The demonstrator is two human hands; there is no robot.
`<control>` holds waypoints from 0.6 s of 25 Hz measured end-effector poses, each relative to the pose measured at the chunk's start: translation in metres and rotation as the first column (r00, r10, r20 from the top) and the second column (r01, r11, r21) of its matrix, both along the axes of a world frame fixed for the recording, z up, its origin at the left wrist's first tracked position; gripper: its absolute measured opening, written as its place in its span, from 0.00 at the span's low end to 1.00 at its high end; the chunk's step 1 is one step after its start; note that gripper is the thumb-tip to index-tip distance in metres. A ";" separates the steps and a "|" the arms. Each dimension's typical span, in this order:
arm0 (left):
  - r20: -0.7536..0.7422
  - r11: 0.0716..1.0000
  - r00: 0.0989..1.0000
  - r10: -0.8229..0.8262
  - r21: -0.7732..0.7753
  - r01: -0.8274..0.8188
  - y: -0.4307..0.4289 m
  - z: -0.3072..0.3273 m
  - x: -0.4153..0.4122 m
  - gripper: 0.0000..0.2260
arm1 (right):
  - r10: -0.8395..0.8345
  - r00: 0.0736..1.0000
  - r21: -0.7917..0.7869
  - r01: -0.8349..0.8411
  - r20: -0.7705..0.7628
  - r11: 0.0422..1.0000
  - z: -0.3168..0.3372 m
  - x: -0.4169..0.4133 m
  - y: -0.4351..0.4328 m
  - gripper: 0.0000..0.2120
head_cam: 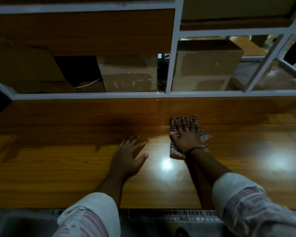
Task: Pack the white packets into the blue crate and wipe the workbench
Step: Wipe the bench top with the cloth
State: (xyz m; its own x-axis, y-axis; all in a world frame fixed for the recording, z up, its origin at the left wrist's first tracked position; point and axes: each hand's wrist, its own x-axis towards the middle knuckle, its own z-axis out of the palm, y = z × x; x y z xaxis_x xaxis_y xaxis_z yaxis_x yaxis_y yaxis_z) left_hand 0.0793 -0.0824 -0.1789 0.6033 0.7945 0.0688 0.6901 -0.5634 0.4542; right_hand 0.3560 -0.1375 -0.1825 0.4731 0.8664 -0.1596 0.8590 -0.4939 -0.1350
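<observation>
- Head view: the right hand (186, 135) lies flat, palm down, on a checked cloth (203, 135), fingers spread wide and pointing toward the far side. It presses the cloth rather than grasping it; no finger curls round the fabric.
- The cloth is flattened against the workbench (58, 168), right of centre. Its edges show beyond the fingertips on the far side, past the little-finger side to the right, and below the heel of the palm on the near side.
- A thin dark band circles the right wrist, just at the near edge of the cloth.
- The left hand (128, 158) is open and holds nothing. Its fingers are loosely spread and the thumb points out to the right; the palm sits low over the wood just left of the cloth. Whether it touches the surface cannot be told.
- The two hands are near each other but apart, with bare wood between them.
- Both forearms reach out from rolled-up pale sleeves (91, 218) at the near edge.
- The workbench is glossy brown wood; two bright light reflections show on it, one just near of the cloth, one farther right.
- Beyond the far edge, a white frame (92, 95) holds cardboard boxes (205, 65) on a shelf.
- Neither white packets nor a blue crate appear in this view.
</observation>
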 end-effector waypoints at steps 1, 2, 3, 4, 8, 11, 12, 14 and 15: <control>-0.003 1.000 1.000 0.004 0.002 -0.004 0.001 0.001 0.001 0.25 | 0.092 0.996 0.006 -0.092 0.011 0.996 -0.001 -0.014 0.003 0.35; 0.000 1.000 1.000 0.006 0.002 -0.006 0.002 0.000 0.002 0.25 | 0.198 0.980 0.018 -0.198 0.016 0.980 -0.001 -0.027 0.000 0.34; 0.004 1.000 1.000 0.004 -0.003 -0.004 0.002 0.000 0.002 0.25 | 0.309 0.951 0.030 -0.309 0.015 0.951 -0.001 -0.038 -0.008 0.34; 0.004 1.000 1.000 -0.001 -0.014 0.001 0.002 -0.002 0.001 0.26 | 0.408 0.913 0.048 -0.408 0.014 0.912 0.001 -0.046 -0.021 0.33; -0.008 0.999 1.000 0.007 -0.035 -0.007 0.005 -0.005 0.001 0.26 | 0.469 0.882 0.076 -0.471 0.035 0.879 -0.004 0.007 -0.040 0.34; 0.011 0.999 1.000 0.000 -0.039 0.000 0.006 -0.005 0.001 0.25 | 0.186 0.979 0.112 -0.195 0.082 0.974 -0.007 0.077 -0.016 0.39; 0.008 0.999 1.000 -0.002 -0.039 0.002 0.006 -0.004 0.001 0.25 | 0.095 0.993 0.094 -0.101 0.069 0.990 -0.004 0.092 -0.003 0.38; 0.002 0.999 1.000 0.000 -0.040 0.000 0.008 -0.003 0.001 0.26 | -0.052 0.998 0.042 0.051 0.022 0.998 0.001 0.104 0.029 0.36; 0.003 0.999 1.000 0.001 -0.043 -0.001 0.007 -0.003 0.001 0.26 | -0.098 0.995 0.034 0.097 0.013 0.995 0.002 0.101 0.045 0.36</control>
